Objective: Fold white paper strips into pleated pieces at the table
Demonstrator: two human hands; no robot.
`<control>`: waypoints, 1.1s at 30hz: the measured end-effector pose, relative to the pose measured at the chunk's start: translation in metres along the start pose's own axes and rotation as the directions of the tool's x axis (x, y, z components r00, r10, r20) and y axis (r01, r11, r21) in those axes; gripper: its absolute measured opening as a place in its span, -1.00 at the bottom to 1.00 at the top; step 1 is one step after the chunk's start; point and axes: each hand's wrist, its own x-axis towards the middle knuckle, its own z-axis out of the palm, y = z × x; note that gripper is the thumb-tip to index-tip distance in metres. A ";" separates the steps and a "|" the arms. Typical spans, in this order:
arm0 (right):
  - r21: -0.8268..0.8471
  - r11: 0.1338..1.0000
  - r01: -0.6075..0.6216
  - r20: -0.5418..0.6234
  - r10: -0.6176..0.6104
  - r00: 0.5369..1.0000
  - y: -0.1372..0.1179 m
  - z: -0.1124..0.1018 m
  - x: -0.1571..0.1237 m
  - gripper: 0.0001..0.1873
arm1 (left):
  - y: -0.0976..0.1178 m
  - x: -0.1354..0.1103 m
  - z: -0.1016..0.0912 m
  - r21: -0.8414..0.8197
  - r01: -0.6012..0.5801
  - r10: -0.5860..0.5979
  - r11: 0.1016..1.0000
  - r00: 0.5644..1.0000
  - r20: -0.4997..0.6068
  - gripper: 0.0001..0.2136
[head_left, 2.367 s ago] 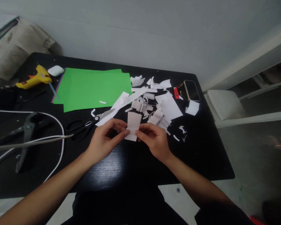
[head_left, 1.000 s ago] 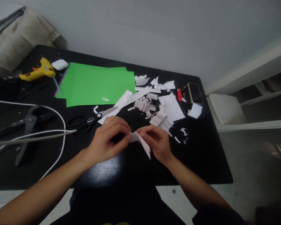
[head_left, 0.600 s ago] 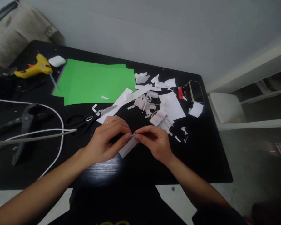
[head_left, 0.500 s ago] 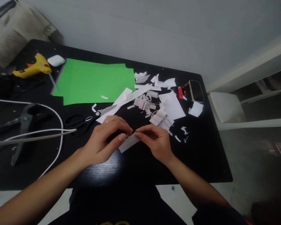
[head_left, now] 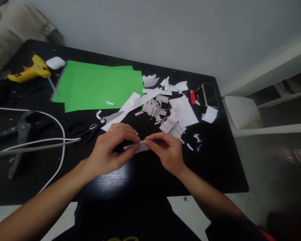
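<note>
A small piece of white paper (head_left: 141,146) is held between both hands above the black table. My left hand (head_left: 115,145), with a ring on one finger, pinches its left part between thumb and fingers. My right hand (head_left: 167,150) grips the other end with thumb and forefinger. Part of the paper is hidden behind the left fingers. Black-handled scissors (head_left: 102,121) lie just beyond my left hand, their blades over a long white paper strip (head_left: 126,108). Past my right hand is a heap of cut paper pieces (head_left: 170,124).
Green sheets (head_left: 100,87) lie at the back, beside a yellow glue gun (head_left: 37,70) and a white case (head_left: 56,63). White cables (head_left: 62,140) cross dark pliers-like tools (head_left: 22,127) at left. A red lighter (head_left: 192,97) and a phone (head_left: 210,95) lie at right.
The paper has turned between my fingers: its loose lower left part has swung up, and a narrower strip now shows. My left thumb has moved up along it. The view has shifted slightly.
</note>
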 end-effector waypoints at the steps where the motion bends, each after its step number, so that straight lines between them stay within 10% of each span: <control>1: -0.006 1.000 0.000 0.000 0.000 1.000 0.000 0.000 0.000 -0.92 | 0.000 0.000 0.000 -0.002 0.010 -0.010 1.000 1.000 -0.005 -0.83; 33: -0.004 1.000 0.009 0.116 -0.008 0.993 0.007 -0.001 0.002 -0.87 | -0.004 -0.001 -0.001 0.046 0.010 -0.009 0.999 1.000 -0.026 -0.93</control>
